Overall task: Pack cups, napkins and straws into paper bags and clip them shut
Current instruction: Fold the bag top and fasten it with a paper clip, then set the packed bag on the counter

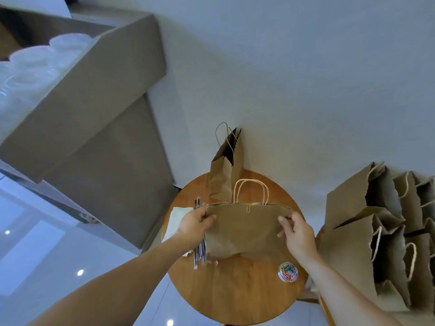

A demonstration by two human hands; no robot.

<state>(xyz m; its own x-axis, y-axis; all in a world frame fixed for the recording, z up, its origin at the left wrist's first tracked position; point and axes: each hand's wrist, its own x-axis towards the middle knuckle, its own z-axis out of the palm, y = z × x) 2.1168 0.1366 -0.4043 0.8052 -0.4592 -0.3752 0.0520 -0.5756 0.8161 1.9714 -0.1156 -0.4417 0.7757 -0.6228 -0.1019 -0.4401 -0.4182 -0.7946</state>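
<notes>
A brown paper bag [247,229] with twine handles stands on the round wooden table [237,292], its top pressed flat and held by a yellow paper clip [248,208]. My left hand [195,225] grips the bag's upper left corner. My right hand [297,234] grips its upper right corner. Wrapped straws [199,251] lie on the table under my left wrist, beside a pale stack of napkins [176,220]. A clear tub of coloured paper clips [287,272] sits at the table's right. Clear plastic cups [35,64] fill a cardboard box at the upper left.
Behind the held bag, a second bag [226,170] stands open against the wall. Several open paper bags [376,231] crowd the right side. A large cardboard box [94,95] looms at the left, above a glossy floor.
</notes>
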